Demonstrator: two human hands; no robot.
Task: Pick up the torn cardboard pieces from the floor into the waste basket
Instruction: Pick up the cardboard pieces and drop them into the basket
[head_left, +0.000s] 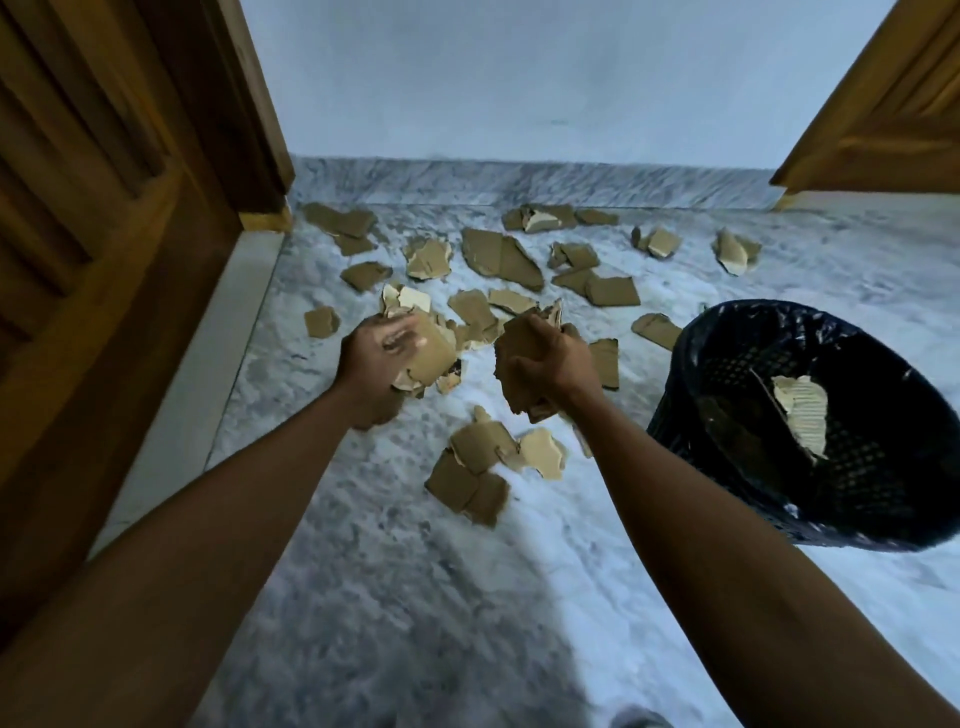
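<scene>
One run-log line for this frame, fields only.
left hand: holds torn brown cardboard pieces | right hand: holds cardboard | dark mesh waste basket: holds some pieces | floor: many pieces left

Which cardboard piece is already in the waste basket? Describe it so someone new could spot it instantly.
Start at the black mesh waste basket on the marble floor at the right. Look inside it: one torn cardboard piece leans against the inner wall. Unlike the scattered brown scraps on the floor, it shows a pale, peeled face and is the only piece visible within the basket's rim.
</scene>
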